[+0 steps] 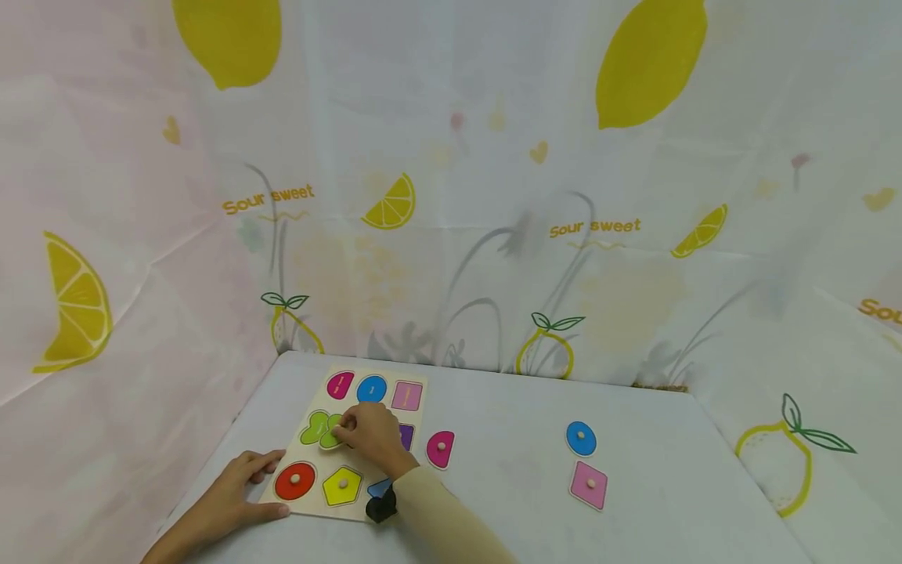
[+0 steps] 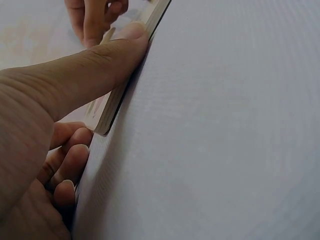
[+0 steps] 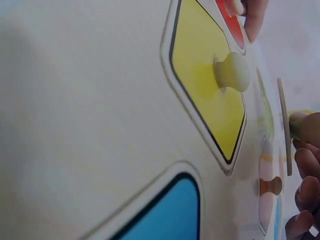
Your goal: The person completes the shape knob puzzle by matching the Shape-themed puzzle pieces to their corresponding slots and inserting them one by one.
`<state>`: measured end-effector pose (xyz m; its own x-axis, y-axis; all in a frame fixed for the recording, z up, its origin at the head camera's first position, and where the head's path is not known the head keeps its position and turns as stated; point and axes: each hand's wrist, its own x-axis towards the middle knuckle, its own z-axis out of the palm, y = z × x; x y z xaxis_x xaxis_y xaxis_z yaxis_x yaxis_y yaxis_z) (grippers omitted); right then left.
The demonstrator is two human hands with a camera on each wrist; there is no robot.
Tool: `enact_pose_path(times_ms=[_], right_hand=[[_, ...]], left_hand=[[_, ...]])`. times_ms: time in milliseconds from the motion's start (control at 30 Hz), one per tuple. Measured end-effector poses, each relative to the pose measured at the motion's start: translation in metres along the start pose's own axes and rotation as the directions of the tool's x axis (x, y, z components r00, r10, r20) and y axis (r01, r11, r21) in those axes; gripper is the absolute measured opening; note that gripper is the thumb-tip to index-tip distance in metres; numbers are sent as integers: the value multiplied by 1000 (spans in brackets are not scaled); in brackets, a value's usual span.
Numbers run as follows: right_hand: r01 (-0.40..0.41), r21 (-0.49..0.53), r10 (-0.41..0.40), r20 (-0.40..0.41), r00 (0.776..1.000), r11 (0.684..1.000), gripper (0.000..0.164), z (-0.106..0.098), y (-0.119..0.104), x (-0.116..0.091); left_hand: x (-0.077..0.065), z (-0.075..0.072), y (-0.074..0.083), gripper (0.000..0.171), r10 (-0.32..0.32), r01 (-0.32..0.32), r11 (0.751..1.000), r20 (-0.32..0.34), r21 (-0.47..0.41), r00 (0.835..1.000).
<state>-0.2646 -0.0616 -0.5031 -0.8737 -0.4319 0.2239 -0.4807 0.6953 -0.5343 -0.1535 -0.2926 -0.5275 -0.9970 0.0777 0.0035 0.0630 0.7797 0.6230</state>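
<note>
A wooden shape puzzle board (image 1: 319, 462) lies on the left of the table. My right hand (image 1: 375, 432) pinches the knob of a green puzzle piece (image 1: 333, 440), which is tilted above the matching green recess (image 1: 314, 427). In the right wrist view the green piece (image 3: 284, 125) appears edge-on, off the board. My left hand (image 1: 229, 501) holds the board's near left corner, thumb on the front edge and fingers by the left side. A red circle (image 1: 294, 480) and a yellow pentagon (image 1: 343, 487) sit in the near row. My right hand and sleeve hide part of the board.
A loose magenta semicircle (image 1: 440, 450) lies just right of the board. Farther right are a blue circle (image 1: 581, 439) and a pink square (image 1: 589, 486), both knobbed. Lemon-printed cloth (image 1: 479, 258) hangs behind the table and along its sides.
</note>
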Motion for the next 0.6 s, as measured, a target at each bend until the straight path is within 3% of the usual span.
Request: enact_pose_path(times_ms=[167,367,600], right_hand=[[-7,-8,7,-5,1000,1000,14,6,-2,2],[-30,1,30,0,1000,1000,13,14,-2,1],[-9,-13,9,-47,999,1000,13,16,-8,10]], left_hand=[[-2,3,-2,92,14,-14,1000,2,-14,1000],[-4,6,-1,92,-37,38,999,27,-37,999],[-2,3,-4,90,43,-43,999,-19,-14,999]])
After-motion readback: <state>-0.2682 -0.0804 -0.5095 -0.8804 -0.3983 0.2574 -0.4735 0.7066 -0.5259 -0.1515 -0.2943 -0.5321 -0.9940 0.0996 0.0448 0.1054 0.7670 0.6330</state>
